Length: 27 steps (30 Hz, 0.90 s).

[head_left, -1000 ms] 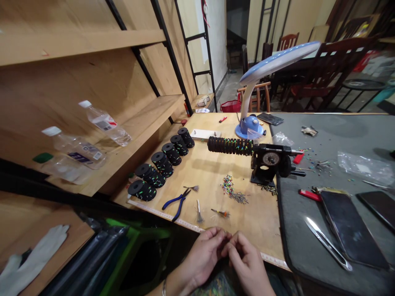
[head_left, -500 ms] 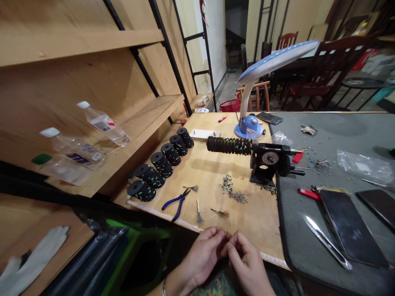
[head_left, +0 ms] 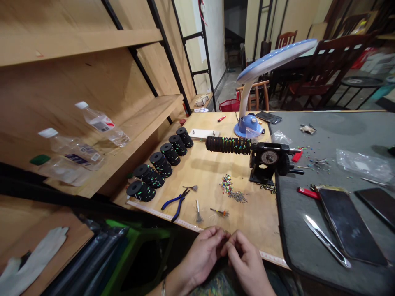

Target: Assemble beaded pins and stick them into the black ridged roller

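My left hand (head_left: 207, 249) and my right hand (head_left: 244, 255) meet at the fingertips, just over the front edge of the wooden table. Both pinch closed; whatever lies between the fingers is too small or hidden to make out. Ahead of them lie a bundle of fine wires with an orange end (head_left: 221, 212) and a white-handled bundle (head_left: 198, 211). Beyond is a pile of coloured beads (head_left: 227, 184) beside small grey metal pieces (head_left: 239, 197). Blue-handled pliers (head_left: 175, 204) rest open to the left. A black winding device (head_left: 266, 162) carries a ribbed black roll (head_left: 228, 145) with green-yellow bits.
Several black foam spools (head_left: 161, 163) line the table's left side. A blue desk lamp (head_left: 248, 124) stands at the back. On the grey mat (head_left: 296, 230) lie tweezers (head_left: 326, 241), phones (head_left: 352, 224) and a plastic bag (head_left: 364, 164). Shelves with bottles (head_left: 101, 123) rise at left.
The view has shifted very slightly. Both hands stay together in nearly the same place, with only tiny finger movement; nothing on the table has moved.
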Tool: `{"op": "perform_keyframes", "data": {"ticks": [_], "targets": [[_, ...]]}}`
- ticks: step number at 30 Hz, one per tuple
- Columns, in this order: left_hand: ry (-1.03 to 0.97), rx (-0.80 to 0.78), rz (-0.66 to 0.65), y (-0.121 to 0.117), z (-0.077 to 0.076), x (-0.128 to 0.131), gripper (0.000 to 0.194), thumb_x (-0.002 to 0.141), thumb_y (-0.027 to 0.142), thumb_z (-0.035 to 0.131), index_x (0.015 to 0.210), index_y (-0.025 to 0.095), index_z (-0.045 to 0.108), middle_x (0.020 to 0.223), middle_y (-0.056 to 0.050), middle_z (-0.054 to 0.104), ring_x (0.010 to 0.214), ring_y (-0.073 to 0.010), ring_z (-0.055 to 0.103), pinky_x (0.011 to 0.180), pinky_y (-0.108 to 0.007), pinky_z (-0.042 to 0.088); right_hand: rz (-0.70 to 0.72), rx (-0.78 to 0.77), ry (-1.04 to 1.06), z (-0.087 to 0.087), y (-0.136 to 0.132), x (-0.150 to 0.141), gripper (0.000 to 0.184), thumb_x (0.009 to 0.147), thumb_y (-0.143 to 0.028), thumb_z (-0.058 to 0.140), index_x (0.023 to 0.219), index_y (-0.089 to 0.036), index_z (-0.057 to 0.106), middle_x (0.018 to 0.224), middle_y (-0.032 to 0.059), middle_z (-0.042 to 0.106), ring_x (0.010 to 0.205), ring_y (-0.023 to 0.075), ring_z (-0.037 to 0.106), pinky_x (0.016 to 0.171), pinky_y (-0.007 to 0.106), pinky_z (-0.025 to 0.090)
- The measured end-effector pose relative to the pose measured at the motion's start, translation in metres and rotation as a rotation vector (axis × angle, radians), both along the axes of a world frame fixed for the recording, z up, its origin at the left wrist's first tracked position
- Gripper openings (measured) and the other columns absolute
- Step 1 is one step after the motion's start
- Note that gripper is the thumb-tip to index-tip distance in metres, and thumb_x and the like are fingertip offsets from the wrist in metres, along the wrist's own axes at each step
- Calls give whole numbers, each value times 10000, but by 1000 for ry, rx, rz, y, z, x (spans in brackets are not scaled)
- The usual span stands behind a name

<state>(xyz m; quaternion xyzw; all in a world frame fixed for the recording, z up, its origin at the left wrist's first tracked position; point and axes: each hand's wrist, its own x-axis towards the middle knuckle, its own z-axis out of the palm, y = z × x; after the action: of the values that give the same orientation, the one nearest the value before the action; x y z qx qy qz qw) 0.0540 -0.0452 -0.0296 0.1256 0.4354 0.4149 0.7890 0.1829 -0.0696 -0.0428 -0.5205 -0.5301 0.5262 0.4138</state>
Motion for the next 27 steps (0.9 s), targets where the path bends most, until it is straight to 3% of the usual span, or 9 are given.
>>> {"op": "perform_keyframes", "data": {"ticks": [20,27], "targets": [[32,41,-18,0,1,0,297,640,326,845,688,133,624,703,-27,639,637,-117,559,625,-232,400,3,-10,23,2,1,0,218,885,-301,480,697,-203,533,642,-14,568,597,152,546,569,243,414],[155,112,-28,-1,5,3,365,628,405,840,687,140,597,661,1,582,599,-106,501,601,-233,379,6,-12,42,3,0,1,244,907,-337,476,708,-206,529,658,-11,584,590,146,544,571,243,423]]}}
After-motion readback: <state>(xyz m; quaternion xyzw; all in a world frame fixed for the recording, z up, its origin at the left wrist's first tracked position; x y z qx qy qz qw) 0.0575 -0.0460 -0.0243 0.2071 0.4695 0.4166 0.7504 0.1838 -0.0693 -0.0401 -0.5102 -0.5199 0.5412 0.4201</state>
